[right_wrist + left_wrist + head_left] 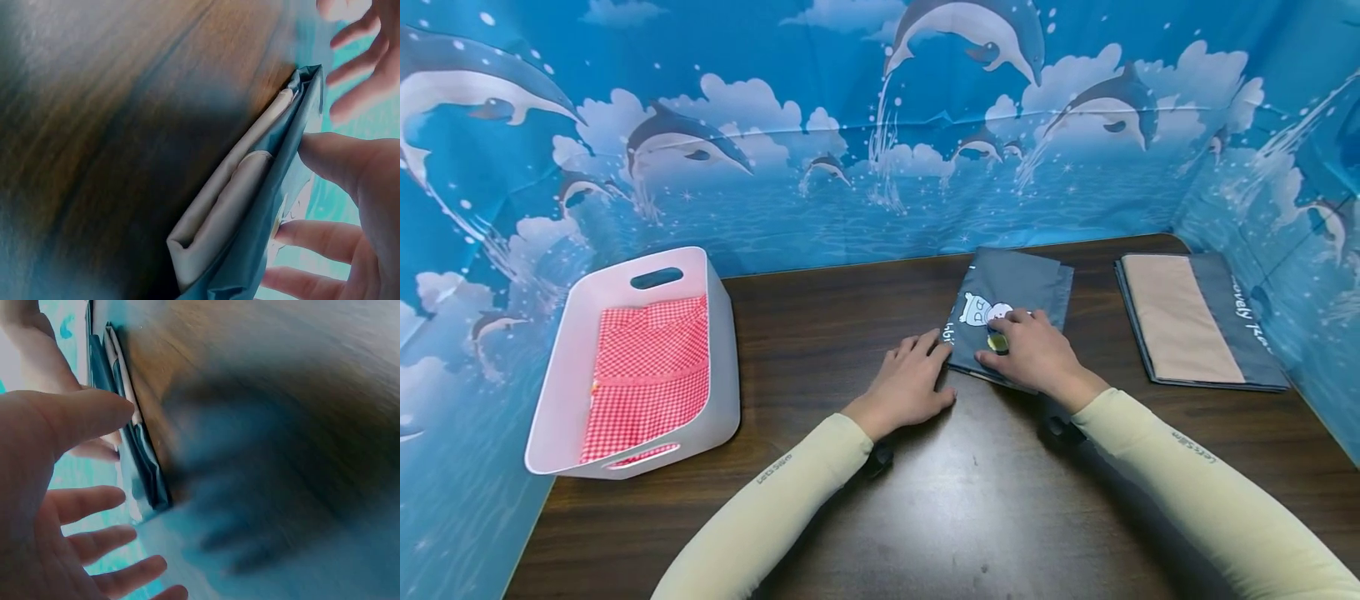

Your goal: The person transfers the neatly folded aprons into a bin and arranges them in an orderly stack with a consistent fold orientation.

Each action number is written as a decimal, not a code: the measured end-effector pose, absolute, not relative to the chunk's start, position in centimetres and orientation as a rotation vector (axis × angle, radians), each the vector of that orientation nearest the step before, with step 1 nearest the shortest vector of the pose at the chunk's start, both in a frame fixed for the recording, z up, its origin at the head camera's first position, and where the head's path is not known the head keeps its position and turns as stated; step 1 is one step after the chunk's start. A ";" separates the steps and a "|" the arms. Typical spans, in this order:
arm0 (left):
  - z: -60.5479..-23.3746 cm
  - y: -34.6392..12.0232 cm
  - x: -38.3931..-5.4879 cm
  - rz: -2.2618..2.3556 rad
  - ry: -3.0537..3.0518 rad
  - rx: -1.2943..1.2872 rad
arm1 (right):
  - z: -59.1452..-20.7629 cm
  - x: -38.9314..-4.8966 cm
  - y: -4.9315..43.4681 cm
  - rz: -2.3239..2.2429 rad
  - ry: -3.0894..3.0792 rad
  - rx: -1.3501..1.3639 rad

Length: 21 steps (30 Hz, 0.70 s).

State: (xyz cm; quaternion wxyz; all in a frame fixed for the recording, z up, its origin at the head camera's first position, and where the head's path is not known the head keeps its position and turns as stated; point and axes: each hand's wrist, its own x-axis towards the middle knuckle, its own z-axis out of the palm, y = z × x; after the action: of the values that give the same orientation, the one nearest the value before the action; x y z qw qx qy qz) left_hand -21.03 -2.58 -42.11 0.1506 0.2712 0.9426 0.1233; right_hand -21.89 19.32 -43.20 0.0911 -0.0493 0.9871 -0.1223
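Observation:
A folded dark grey cloth (1033,279) with a cartoon bear print lies on the table, its tan inner layers showing at the near edge in the right wrist view. My right hand (1033,354) rests on the print, thumb and fingers spread over the top layer. Beside the cloth's near left corner is my left hand (910,383), fingers spread and fingertips close to its edge. In the left wrist view the left thumb (94,415) overlaps the folded edge (134,437). Neither hand grips anything.
At the right lies another folded grey cloth (1243,321) with a tan panel (1180,317) and white lettering. A white basket (722,350) on the left holds red-and-white checked cloth (651,354). A dolphin-print curtain (850,200) hangs behind the dark wooden table (820,325).

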 end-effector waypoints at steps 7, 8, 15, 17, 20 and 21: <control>-42.8 -0.6 -20.9 0.276 2.688 0.857 | -43.2 -21.6 19.1 -0.356 2.956 -0.161; -42.9 -0.6 -20.8 0.258 2.687 0.858 | -43.3 -21.6 19.0 -0.354 2.960 -0.163; -43.5 -0.6 -20.4 0.214 2.680 0.860 | -43.7 -21.3 18.8 -0.357 2.951 -0.163; -43.6 -0.7 -20.4 0.218 2.679 0.863 | -43.7 -21.3 18.8 -0.362 2.952 -0.165; -43.5 -0.8 -20.5 0.219 2.683 0.867 | -43.5 -21.4 18.7 -0.365 2.959 -0.173; -43.5 -0.8 -20.5 0.219 2.686 0.868 | -43.5 -21.4 18.6 -0.363 2.962 -0.177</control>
State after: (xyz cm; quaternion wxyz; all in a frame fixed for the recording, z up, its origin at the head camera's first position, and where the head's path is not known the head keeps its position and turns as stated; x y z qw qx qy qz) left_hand -20.49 -0.82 -43.52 0.1546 0.3028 0.9373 0.0765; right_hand -21.39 18.64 -43.49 0.0762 -0.0591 0.9879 -0.1212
